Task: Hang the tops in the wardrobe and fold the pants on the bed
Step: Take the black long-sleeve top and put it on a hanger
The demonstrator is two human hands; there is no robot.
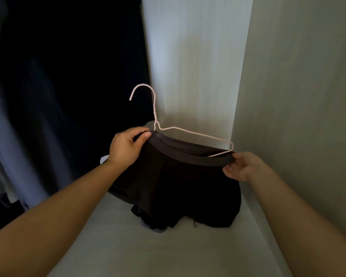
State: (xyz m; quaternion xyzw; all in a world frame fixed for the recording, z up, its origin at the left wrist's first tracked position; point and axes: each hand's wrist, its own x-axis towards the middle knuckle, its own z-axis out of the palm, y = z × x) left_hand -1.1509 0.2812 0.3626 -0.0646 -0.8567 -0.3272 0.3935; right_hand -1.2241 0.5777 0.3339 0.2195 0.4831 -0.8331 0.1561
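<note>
Head camera: the left hand (128,146) pinched the dark garment (178,182) by its band, just beside the neck of the pink wire hanger (154,108). The right hand (242,166), blurred, gripped the band's other end. The garment's hem sagged onto the wardrobe floor (148,248), and its shape was hard to read. Cloth hid the hanger's left half. The hanging clothes (48,96) were lost in shadow.

Two bare forearms, left hand (126,148) with short thumbnail, right hand (243,166) (slightly blurred)
</note>
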